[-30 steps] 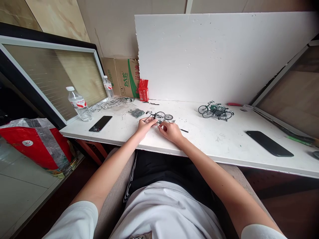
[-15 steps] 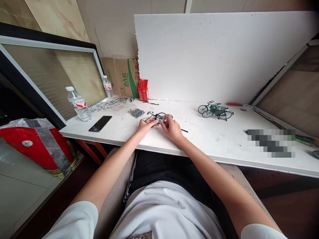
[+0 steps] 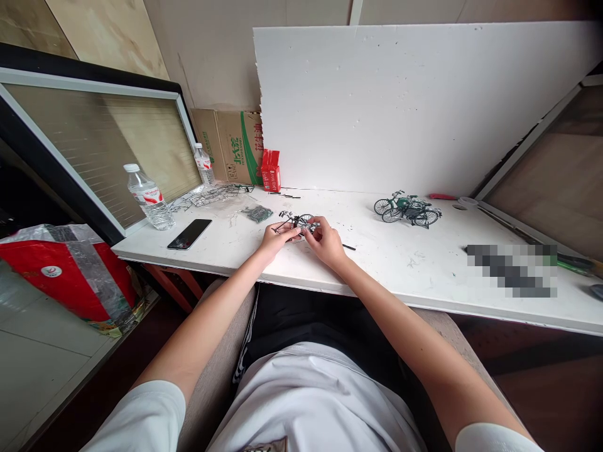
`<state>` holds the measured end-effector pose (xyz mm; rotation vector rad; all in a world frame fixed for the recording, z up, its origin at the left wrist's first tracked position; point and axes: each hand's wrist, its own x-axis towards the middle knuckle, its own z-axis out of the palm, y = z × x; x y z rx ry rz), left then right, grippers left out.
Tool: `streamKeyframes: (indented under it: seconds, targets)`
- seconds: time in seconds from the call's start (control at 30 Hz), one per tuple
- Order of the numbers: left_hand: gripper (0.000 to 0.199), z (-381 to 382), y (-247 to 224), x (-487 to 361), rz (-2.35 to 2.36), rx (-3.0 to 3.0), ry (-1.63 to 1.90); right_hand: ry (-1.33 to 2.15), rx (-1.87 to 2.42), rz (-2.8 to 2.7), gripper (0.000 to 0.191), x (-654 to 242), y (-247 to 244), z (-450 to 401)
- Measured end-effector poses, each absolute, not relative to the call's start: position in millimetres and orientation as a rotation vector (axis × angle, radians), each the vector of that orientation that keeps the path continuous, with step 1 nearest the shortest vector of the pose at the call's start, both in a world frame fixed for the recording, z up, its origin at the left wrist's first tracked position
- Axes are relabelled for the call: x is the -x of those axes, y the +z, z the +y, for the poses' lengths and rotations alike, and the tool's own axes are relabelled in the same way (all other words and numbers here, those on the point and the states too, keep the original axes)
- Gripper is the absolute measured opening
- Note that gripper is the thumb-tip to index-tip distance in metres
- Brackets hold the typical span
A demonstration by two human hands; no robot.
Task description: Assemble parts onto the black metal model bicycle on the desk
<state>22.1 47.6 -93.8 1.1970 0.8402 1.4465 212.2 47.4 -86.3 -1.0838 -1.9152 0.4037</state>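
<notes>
A small black model bicycle [image 3: 305, 219] is held just above the white table [image 3: 400, 263], between my two hands. My left hand [image 3: 277, 240] is closed on its left part, thumb pointing right along the frame. Thumb and fingers of my right hand [image 3: 325, 242] pinch at its right side, close to the left fingertips. The fingers hide the lower part of the model, so I cannot make out any small piece between them. Right of my right hand lies a thin black stick [image 3: 349, 247].
Finished-looking model bicycles [image 3: 407, 209] stand at the right rear. To the left are a phone [image 3: 190, 234], water bottles [image 3: 149, 199], a bag of small parts [image 3: 258, 214] and black part frames [image 3: 221, 195]. A red box [image 3: 271, 171] stands by the white board [image 3: 377, 107].
The model bicycle has turned or tilted slightly in my hands, and less of its wheel shows on the right. My right fingers have shifted a little; my left hand stays nearly still.
</notes>
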Motion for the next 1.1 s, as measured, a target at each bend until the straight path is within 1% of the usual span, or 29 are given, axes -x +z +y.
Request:
streamKeyframes:
  seconds: [0.43, 1.1]
  targets:
    - [0.037, 42.3, -89.4, -23.8, 0.835, -1.215, 1.442, 0.429, 1.066, -1.896, 0.032, -213.0, -87.3, 48.9]
    - [0.041, 42.3, -89.8, -25.1, 0.855, -1.264, 1.481, 0.461, 1.07, -1.924, 0.033, -213.6, -86.5, 48.3]
